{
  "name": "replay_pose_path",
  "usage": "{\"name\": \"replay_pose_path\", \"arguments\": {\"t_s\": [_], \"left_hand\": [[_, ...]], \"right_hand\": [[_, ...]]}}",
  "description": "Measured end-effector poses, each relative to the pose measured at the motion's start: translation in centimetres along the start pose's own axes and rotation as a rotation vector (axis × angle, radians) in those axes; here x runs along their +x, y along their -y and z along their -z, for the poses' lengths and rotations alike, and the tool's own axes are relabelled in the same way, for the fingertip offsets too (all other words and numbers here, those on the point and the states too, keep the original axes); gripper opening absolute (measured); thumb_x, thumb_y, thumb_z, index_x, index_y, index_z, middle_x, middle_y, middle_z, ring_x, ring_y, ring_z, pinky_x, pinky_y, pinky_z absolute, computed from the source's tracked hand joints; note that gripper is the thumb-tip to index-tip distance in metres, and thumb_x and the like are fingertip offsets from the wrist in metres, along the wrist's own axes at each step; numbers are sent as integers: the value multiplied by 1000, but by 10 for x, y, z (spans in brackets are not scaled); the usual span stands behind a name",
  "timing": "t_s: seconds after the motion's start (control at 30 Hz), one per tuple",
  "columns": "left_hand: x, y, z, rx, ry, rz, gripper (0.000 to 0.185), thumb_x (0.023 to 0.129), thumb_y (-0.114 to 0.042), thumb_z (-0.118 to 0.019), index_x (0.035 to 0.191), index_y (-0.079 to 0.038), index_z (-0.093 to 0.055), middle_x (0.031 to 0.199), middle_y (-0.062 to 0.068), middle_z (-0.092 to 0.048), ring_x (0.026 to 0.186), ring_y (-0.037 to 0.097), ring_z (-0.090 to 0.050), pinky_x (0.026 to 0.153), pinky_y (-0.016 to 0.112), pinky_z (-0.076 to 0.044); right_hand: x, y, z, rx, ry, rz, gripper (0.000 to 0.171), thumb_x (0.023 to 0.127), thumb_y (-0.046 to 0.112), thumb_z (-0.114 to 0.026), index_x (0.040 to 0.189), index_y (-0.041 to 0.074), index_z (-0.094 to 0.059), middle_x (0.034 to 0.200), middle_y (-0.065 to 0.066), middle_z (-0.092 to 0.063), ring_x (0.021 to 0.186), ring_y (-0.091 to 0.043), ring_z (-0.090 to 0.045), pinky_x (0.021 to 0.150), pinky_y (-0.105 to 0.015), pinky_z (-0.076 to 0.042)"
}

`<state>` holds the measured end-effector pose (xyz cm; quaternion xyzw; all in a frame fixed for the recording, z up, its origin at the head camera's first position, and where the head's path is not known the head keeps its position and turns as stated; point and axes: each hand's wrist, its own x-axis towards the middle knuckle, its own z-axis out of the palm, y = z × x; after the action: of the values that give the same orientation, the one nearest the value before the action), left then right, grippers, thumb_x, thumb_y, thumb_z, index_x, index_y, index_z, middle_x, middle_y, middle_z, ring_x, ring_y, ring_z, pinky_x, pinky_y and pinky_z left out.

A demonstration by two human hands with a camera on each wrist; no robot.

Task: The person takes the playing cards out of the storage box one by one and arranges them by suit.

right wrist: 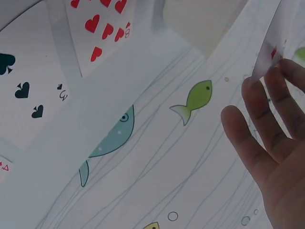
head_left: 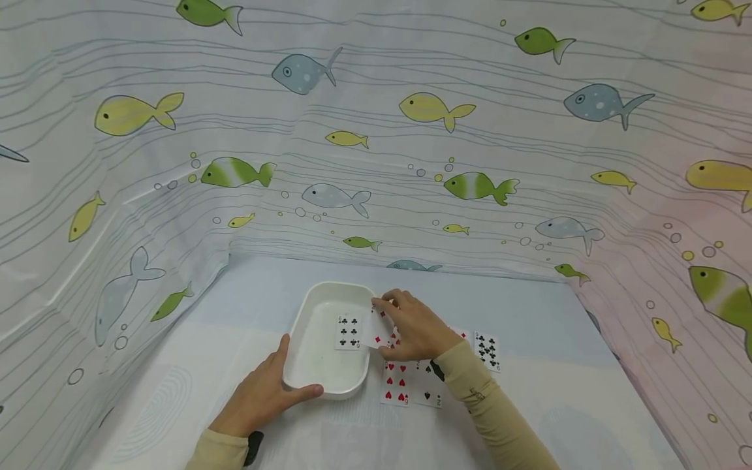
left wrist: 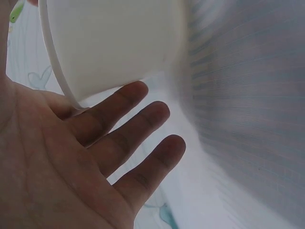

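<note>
A white plastic tub [head_left: 317, 375] stands on the table, with a six of clubs [head_left: 346, 333] inside it. My left hand [head_left: 258, 395] rests at its near left corner, thumb by the front rim and fingers along the left side. In the left wrist view, the fingers [left wrist: 128, 138] are nearly straight beside the tub's outer wall [left wrist: 114, 47]. Over the tub's right rim, my right hand [head_left: 414, 326] pinches a diamond playing card [head_left: 378, 336] by its edge. The right wrist view shows this card [right wrist: 270, 47] tilted, nearly edge-on; its number is unclear.
Right of the tub lie several face-up cards, among them a six of hearts [head_left: 395, 388], a spade card [head_left: 431, 391] and a club card [head_left: 487, 352]. My right hand and forearm hide part of this group. A fish-patterned sheet [head_left: 376, 215] rises behind the table.
</note>
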<state>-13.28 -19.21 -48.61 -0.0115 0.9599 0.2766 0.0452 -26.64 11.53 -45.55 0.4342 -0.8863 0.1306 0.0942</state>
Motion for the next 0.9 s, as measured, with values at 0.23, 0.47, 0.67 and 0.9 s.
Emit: {"name": "replay_pose_path", "arguments": {"t_s": [0.23,0.47,0.67,0.9], "left_hand": [[-1,2,-1,-18,3,-18,133,75,-77,-72,161,2,-8,152,29,-41,132,42,-50,102,59,-43],[-2,2,-1,-13,0,-25,132,75,-76,-72,161,2,-9,152,29,-41,131,42,-50,101,59,-43],[-2,1,0,-11,1,-21,132,75,-77,-71,161,1,-8,152,28,-42,131,41,-51,101,59,-43],[-3,1,2,-23,11,-28,132,76,-75,-72,161,3,-8,153,31,-39,134,44,-47,102,60,-41]], "right_hand": [[-20,-2,5,31,16,-44,85,77,49,-77,150,16,-49,133,-3,-51,110,-16,-51,90,-36,-50],[-45,-14,4,29,38,-92,83,76,48,-78,149,21,-49,132,0,-51,110,-14,-50,90,-35,-50],[-65,-26,6,30,45,-124,81,75,45,-77,148,20,-51,131,0,-52,108,-14,-51,87,-35,-50],[-85,-33,7,17,29,-143,83,72,43,-81,146,17,-53,130,1,-52,107,-16,-54,88,-38,-51]]}}
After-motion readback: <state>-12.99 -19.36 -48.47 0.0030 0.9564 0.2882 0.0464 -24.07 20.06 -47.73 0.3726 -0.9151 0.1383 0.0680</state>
